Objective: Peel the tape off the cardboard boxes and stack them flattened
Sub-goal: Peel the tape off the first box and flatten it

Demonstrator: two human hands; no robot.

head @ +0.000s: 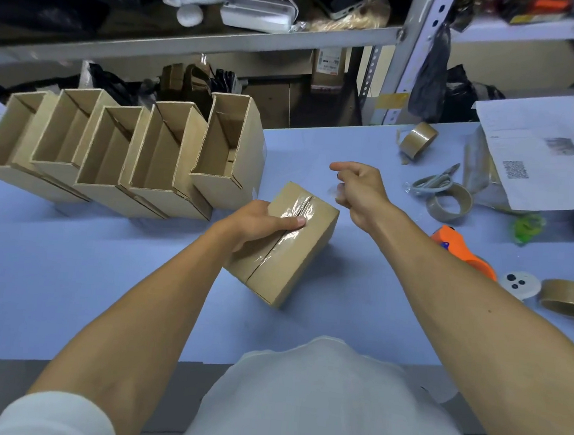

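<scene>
A closed cardboard box [306, 243] lies at an angle on the blue table [101, 288]. Wrinkled clear tape [300, 207] runs along its centre seam. My left hand [259, 223] grips the box's left side, with the thumb pressing on the tape. Raised just above and to the right of the box, my right hand [360, 188] has its fingers curled, and a small translucent scrap of clear tape [337, 191] seems pinched in them. Behind the box, to the left, several open-topped cardboard boxes [112, 148] stand in a row.
On the right of the table lie brown tape rolls [417, 138] [450, 202] [567, 297], scissors [436, 181], an orange tape dispenser [461, 251] and printed papers [541, 155]. A cluttered metal shelf [224, 37] rises behind the table.
</scene>
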